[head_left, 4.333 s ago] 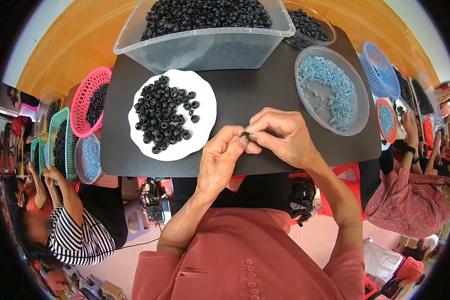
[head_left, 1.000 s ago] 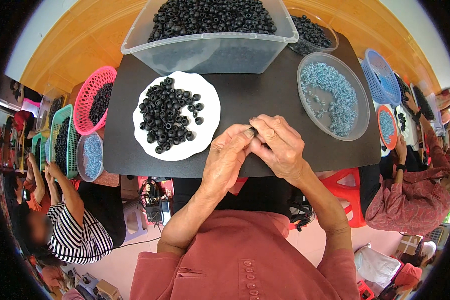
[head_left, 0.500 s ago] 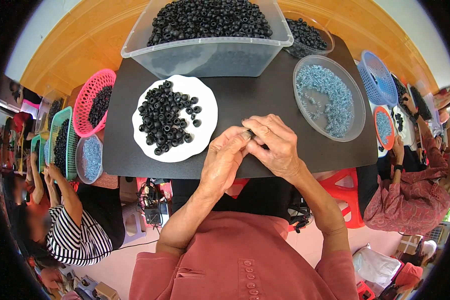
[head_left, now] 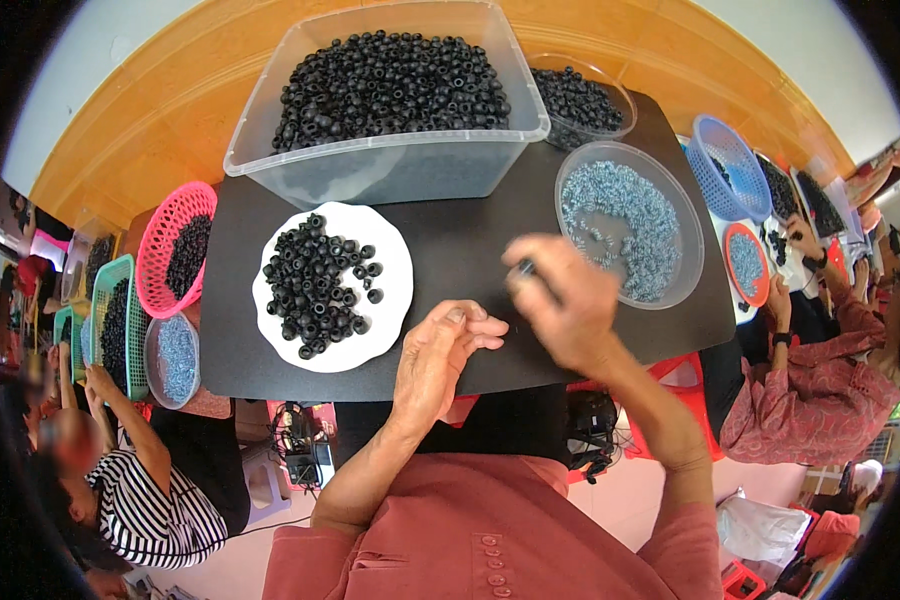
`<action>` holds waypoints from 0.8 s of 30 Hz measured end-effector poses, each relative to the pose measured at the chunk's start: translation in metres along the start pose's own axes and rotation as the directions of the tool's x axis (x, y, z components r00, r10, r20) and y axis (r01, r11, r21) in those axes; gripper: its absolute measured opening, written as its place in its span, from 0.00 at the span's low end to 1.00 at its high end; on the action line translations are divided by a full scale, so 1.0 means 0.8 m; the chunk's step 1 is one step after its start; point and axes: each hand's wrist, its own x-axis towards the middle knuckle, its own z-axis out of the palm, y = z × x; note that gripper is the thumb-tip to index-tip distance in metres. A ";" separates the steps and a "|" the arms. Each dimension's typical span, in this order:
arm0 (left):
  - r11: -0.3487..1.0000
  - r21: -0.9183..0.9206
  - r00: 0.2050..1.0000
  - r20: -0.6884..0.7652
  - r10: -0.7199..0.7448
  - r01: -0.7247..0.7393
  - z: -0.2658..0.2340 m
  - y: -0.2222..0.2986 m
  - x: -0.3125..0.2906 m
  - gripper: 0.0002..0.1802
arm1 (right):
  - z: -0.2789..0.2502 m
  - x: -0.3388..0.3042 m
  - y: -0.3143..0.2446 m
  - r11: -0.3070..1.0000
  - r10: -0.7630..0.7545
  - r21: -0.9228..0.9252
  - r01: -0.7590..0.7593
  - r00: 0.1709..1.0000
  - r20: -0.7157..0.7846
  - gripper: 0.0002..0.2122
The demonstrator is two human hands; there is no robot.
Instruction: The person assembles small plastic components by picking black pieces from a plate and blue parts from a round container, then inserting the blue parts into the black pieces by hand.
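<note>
My right hand (head_left: 562, 300), slightly blurred, is raised over the table between the white plate and the tub of clear pieces. Its thumb and fingers pinch a small black hollow piece (head_left: 526, 267). Close by, near the table's front edge, my left hand (head_left: 444, 352) has its fingers loosely stretched out and nothing visible in them. A scalloped white plate (head_left: 388, 330) to the left holds a heap of round black pieces (head_left: 315, 285) with holes. On the right stands a round clear tub (head_left: 682, 285) of small bluish transparent pieces (head_left: 640, 215).
A large clear bin (head_left: 390, 180) of black pieces stands at the table's back, beside a round container (head_left: 582, 105) of more. Pink (head_left: 160, 240) and green baskets (head_left: 110, 300) are at left, a blue basket (head_left: 730, 170) at right. People work on both sides.
My hands have come apart. The right one has moved right with the black piece in its fingers, while the left has let go and stays near the table edge. The view has tilted slightly.
</note>
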 end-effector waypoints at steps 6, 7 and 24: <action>0.999 -0.033 0.995 0.092 -0.026 0.029 -0.008 -0.003 0.004 0.15 | -0.068 0.140 0.141 0.969 0.057 -0.224 -0.100 0.979 -0.194 0.11; 0.998 -0.048 0.992 0.120 -0.036 0.042 -0.005 -0.005 0.006 0.14 | -0.080 0.153 0.160 0.957 0.220 -0.147 -0.249 0.957 -0.189 0.12; 0.992 0.113 0.993 0.105 -0.061 0.049 -0.012 0.001 0.002 0.11 | 0.121 0.097 -0.011 0.962 -0.268 0.175 0.208 0.841 0.470 0.12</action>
